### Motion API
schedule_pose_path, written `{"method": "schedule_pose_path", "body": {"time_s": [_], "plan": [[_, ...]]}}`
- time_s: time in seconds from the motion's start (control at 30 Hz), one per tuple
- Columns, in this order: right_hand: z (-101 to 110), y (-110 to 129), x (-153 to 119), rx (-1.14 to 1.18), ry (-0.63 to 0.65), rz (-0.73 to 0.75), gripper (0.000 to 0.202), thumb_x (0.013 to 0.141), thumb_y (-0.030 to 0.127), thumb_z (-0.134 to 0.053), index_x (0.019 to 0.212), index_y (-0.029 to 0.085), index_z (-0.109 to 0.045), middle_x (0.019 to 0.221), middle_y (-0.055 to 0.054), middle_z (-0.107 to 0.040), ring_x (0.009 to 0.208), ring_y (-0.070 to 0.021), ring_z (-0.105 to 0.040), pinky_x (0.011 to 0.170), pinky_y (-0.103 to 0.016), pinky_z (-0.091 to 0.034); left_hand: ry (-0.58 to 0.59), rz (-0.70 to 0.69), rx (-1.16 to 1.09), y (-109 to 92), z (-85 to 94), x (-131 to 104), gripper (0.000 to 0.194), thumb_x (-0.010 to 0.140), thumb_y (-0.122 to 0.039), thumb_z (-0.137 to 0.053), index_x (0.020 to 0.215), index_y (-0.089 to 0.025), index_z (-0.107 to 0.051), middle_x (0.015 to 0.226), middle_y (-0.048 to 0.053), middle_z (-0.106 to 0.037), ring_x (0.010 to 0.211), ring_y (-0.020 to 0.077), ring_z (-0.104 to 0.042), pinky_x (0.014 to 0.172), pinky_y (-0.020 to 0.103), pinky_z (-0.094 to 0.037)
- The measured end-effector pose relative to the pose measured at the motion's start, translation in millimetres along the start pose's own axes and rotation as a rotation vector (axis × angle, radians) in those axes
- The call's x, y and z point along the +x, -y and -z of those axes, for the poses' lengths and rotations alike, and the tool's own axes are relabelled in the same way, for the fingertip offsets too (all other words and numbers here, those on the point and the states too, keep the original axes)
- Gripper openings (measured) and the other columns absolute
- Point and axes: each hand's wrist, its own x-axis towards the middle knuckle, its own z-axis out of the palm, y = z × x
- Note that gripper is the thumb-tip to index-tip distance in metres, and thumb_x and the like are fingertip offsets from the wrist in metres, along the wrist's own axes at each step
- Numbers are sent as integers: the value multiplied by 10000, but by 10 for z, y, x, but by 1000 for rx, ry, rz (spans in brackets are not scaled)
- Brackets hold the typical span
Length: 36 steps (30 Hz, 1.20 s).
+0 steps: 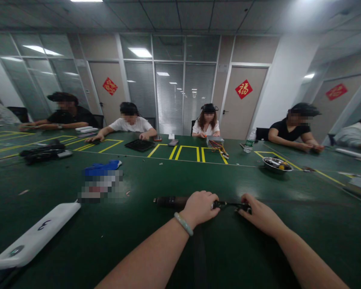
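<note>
Across the table in front of me lies a dark, cylinder-shaped object [170, 201], its narrow end pointing right. My left hand [201, 206], with a pale bangle at the wrist, is closed over its right part. From under those fingers a thin dark rod [228, 204] runs to the right. At the rod's far end my right hand [263, 216] has its thumb and fingers closed around a small dark end piece [246, 207]. Both palms cover parts of the object, so its exact kind is hard to make out.
A white power bank-like device [36, 237] marked 3 lies at left, near blue cloth [101, 168]. Farther back are a black tray [139, 145], a metal bowl [277, 165] of small parts, a water bottle [250, 141] and dark cables [43, 152]. Several people sit opposite.
</note>
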Motion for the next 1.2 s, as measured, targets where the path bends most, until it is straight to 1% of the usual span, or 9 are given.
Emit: {"method": "schedule_pose_path", "body": {"time_s": [0.2, 0.37, 0.43, 0.57, 0.7, 0.77, 0.9, 1.0, 1.2], "plan": [[147, 137, -14, -108, 88, 169, 297, 824, 523, -525, 881, 243, -609, 1009, -38, -583, 841, -195, -579, 754, -325, -441, -12, -14, -14, 14, 28, 2, 302, 856, -486, -549, 1049, -259, -599, 979, 18, -657, 915, 204, -608, 817, 330, -459], [244, 348, -45, -151, 82, 228, 226, 814, 442, -561, 790, 257, -689, 1001, -50, -608, 905, -226, -569, 818, -369, -431, 1, -21, -24, 30, 31, 26, 273, 864, -437, -550, 1066, -262, -603, 1002, 10, -661, 919, 191, -615, 832, 315, -456], [255, 453, -74, -149, 67, 180, 210, 815, 428, -562, 789, 276, -705, 931, -43, -638, 852, -224, -585, 776, -365, -440, -1, -23, -21, 28, 21, 34, 259, 861, -421, -559, 1062, -264, -603, 1005, 3, -663, 922, 189, -615, 832, 314, -456], [185, 609, -108, -77, 13, -42, 240, 854, 435, -510, 834, 314, -716, 788, -17, -679, 699, -199, -602, 640, -320, -421, -10, -22, -16, 23, -12, 45, 258, 857, -403, -580, 1068, -255, -601, 1032, 5, -663, 940, 190, -613, 847, 313, -451], [77, 638, -82, 21, -118, -72, 224, 857, 448, -522, 905, 338, -710, 896, 10, -698, 783, -191, -615, 630, -280, -395, -45, -30, -25, 28, -37, 53, 257, 872, -394, -577, 1081, -247, -592, 1051, 12, -658, 949, 191, -605, 854, 316, -446], [51, 627, -63, 79, -133, -107, 201, 832, 434, -569, 949, 334, -698, 889, 22, -698, 788, -174, -614, 616, -258, -376, -53, -35, -23, 23, -42, 52, 265, 861, -388, -596, 1086, -249, -587, 1056, 12, -655, 961, 196, -603, 856, 321, -447], [48, 623, -56, 105, -72, -166, 172, 749, 386, -679, 895, 296, -689, 790, 31, -686, 729, -150, -602, 569, -238, -332, -57, -44, -21, -18, -41, 35, 268, 851, -399, -600, 1072, -248, -590, 1024, 16, -657, 943, 200, -607, 841, 325, -453], [58, 634, -69, 80, -3, -148, 92, 758, 355, -675, 814, 285, -697, 773, 29, -685, 724, -146, -602, 579, -242, -334, -59, -5, -14, -59, -31, 20, 213, 869, -361, -559, 1040, -239, -595, 961, 22, -657, 889, 192, -610, 821, 322, -455], [70, 618, -75, 90, 71, -91, 129, 781, 291, -643, 900, 278, -693, 849, 18, -699, 774, -147, -629, 654, -243, -412, -60, 6, 42, -133, -43, 41, 168, 843, -280, -577, 1000, -224, -586, 947, 32, -641, 892, 206, -590, 807, 339, -436]]}}
